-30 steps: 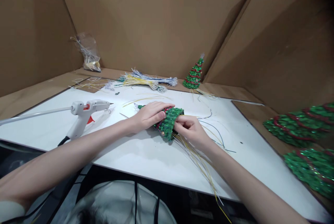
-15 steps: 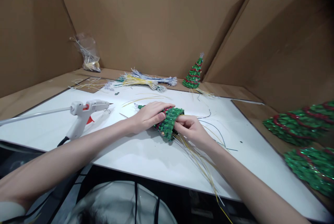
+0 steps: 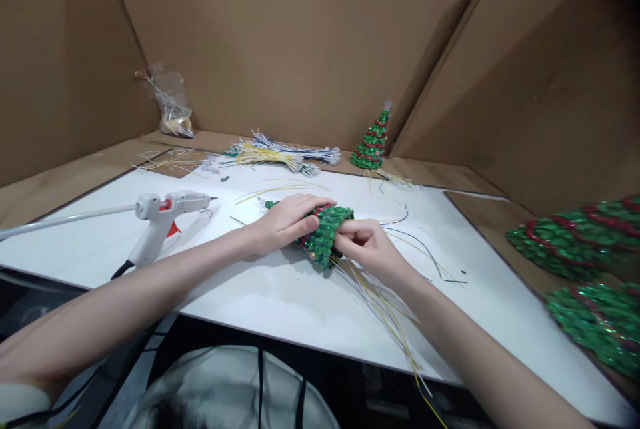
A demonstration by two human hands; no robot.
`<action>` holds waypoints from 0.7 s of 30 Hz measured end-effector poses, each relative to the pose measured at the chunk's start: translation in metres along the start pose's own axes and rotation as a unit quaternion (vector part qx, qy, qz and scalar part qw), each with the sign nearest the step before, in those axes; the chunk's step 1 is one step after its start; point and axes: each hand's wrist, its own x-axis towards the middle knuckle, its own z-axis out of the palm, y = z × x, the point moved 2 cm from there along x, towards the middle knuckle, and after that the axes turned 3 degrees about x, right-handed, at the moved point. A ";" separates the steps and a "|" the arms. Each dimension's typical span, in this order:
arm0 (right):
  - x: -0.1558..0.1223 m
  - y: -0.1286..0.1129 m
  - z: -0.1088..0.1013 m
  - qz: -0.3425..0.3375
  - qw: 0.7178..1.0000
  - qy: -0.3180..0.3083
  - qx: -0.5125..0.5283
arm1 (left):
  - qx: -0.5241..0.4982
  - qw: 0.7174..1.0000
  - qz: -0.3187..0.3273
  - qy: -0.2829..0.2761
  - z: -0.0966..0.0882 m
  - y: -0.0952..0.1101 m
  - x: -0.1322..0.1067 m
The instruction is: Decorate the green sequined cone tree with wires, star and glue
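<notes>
A small green tinsel Christmas tree (image 3: 327, 232) with red garland lies on its side on the white board, its tip to the left and its open base to the right. My left hand (image 3: 290, 221) is wrapped over its middle and holds it down, thumb on the near side. At the base, my right hand (image 3: 365, 242) is closed in a pinch, with its fingertips hidden inside the opening. Thin wires pass by this hand: a yellow and white bunch (image 3: 385, 312) trails toward the front edge, and a dark blue wire (image 3: 423, 242) runs out to the right.
A white glue gun (image 3: 160, 219) with a long glue stick lies at left. Behind are wire bundles (image 3: 280, 152), a clear plastic bag (image 3: 173, 102) and a standing tree (image 3: 371, 142). Two more trees, one a garlanded tree (image 3: 575, 239), lie at right. Cardboard walls (image 3: 300, 49) surround the board (image 3: 260, 296).
The dark blue wire to the right of my right hand has shifted outward to the right. Both hands and the tree stay almost where they were.
</notes>
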 end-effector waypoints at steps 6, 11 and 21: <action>0.000 0.000 -0.001 -0.017 0.999 0.017 -0.023 | 0.005 1.000 -0.015 0.001 0.001 0.000 0.000; 0.000 0.001 -0.001 -0.009 1.000 0.017 -0.024 | 0.009 1.000 -0.021 -0.002 0.002 0.000 0.000; 0.000 0.005 -0.004 0.011 1.000 0.015 0.002 | -0.004 1.000 -0.020 0.002 0.001 0.000 0.000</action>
